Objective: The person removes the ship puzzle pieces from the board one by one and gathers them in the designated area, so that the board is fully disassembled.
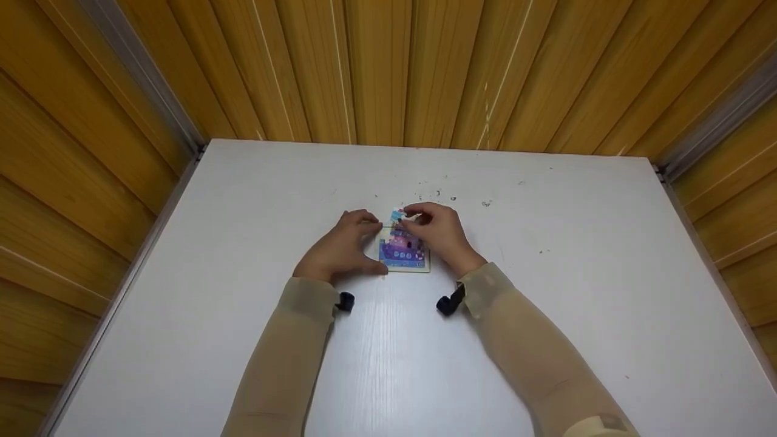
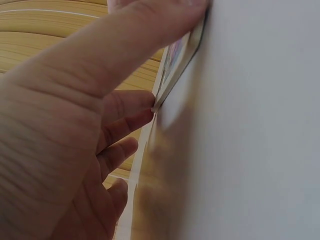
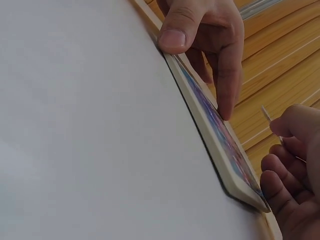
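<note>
- A small jigsaw puzzle (image 1: 403,252), its picture in pinks and blues, is seen lying flat near the middle of the white desk (image 1: 546,303), inside a shallow pale tray whose raised rim shows plainly in the right wrist view (image 3: 220,150).
- A single puzzle piece (image 1: 398,214) is held over the far edge of the puzzle, pinched in the grip of the right hand (image 1: 438,233); the fingertips are curled round it, seemingly so that it can be lined up with the open spot beneath.
- The puzzle is steadied by the left hand (image 1: 342,246): the thumb (image 3: 176,27) is pressed against the near left corner and a finger is laid on the printed face, apparently so the tray cannot slide. The fingers are bent about the edge, though nothing is lifted.
- Both forearms are covered by beige sleeves (image 1: 534,358), and a dark strap is worn at each wrist (image 1: 450,301).
- A few small dark specks (image 1: 452,197) are scattered on the desk beyond the hands.
- The desk is backed by walls of yellow wooden slats (image 1: 388,67).
</note>
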### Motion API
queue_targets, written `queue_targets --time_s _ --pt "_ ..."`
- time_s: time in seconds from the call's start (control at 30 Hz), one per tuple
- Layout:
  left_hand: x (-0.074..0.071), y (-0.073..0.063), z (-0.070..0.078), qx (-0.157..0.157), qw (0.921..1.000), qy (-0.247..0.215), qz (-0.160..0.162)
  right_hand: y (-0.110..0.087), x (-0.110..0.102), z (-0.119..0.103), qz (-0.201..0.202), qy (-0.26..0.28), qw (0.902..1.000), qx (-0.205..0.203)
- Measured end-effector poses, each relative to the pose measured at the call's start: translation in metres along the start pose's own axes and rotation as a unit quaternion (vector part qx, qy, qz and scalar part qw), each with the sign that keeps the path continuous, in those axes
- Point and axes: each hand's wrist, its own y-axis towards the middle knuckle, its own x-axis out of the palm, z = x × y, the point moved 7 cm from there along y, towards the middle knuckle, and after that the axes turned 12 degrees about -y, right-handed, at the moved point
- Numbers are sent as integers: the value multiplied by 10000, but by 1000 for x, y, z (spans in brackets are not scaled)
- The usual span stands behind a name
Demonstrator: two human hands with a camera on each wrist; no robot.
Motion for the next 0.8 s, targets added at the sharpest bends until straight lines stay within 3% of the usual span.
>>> queue_targets --time_s 0.2,0.47,0.63,0.8 --pt "-1 1 2 129 9999 15 -8 2 -7 3 287 331 9990 -34" --pt "-1 0 1 67 9999 -75 -7 7 -15 18 410 1103 9917 517" --pt "0 0 1 6 9999 -133 2 10 -25 32 591 1236 9862 926" --pt "0 -1 1 -27 9998 -201 9 12 -35 41 768 1309 9824 1088"
